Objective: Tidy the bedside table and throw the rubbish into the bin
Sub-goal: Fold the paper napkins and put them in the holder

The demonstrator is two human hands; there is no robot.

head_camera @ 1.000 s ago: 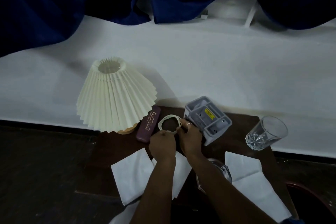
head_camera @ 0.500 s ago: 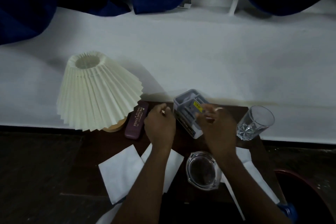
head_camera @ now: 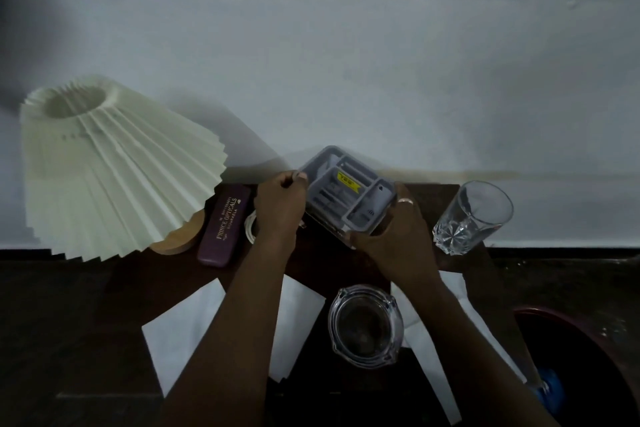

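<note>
A grey plastic organiser tray (head_camera: 346,194) with several compartments and a yellow label sits at the back of the dark bedside table (head_camera: 346,267). My right hand (head_camera: 394,236) grips its near right corner, fingers curled round the edge. My left hand (head_camera: 280,204) holds the tray's left side, fingers curled. A white coiled cable (head_camera: 250,225) lies on the table under my left wrist, mostly hidden. White paper napkins (head_camera: 187,326) lie near the front edge on the left, and another napkin (head_camera: 450,329) lies on the right.
A pleated cream lamp (head_camera: 114,170) stands at the left, a maroon spectacle case (head_camera: 225,225) beside it. A clear tumbler (head_camera: 474,218) stands at the right, a glass ashtray (head_camera: 367,326) near the front. A dark red bin (head_camera: 595,357) sits low at the right. A white bed lies behind.
Both hands let go of the white cable coil, which now lies on the table. They moved right to the grey organiser tray and took hold of its two sides.
</note>
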